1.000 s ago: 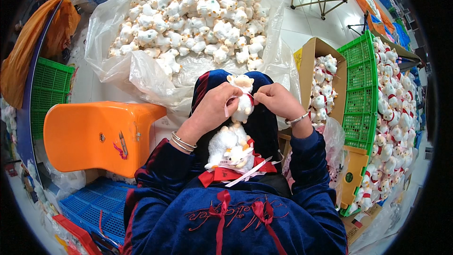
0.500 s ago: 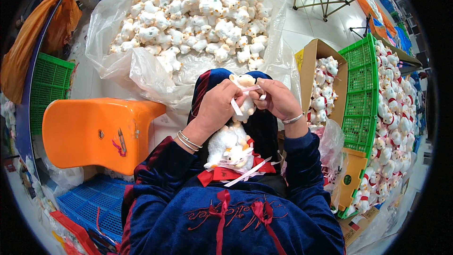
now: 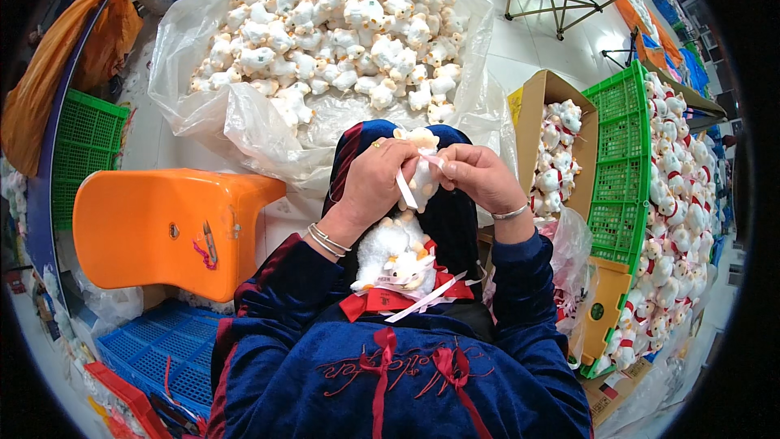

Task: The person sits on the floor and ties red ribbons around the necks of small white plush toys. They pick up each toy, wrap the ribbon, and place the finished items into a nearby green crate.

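One white plush animal toy (image 3: 424, 183) is resting near the centre, between two hands. The left hand (image 3: 375, 177) is curling its fingers nearly closed, and they are holding one pale pink ribbon (image 3: 407, 189) at the toy's neck. The right hand (image 3: 478, 176) is keeping its thumb and forefinger pinched on the same ribbon. Toward 6 o'clock, at least one white lap toy (image 3: 388, 245) is lying beside several red ribbons (image 3: 367, 304); if a second is lying there, I cannot tell. At 9 o'clock, one orange stool (image 3: 134, 232) is carrying one pair of snips (image 3: 210, 242). At 11 o'clock, one clear plastic bag (image 3: 188, 118) is containing dozens of toys, too many for exact counting. Toward 3 o'clock, one cardboard box (image 3: 532, 118) and one green crate (image 3: 615, 195) are standing side by side.
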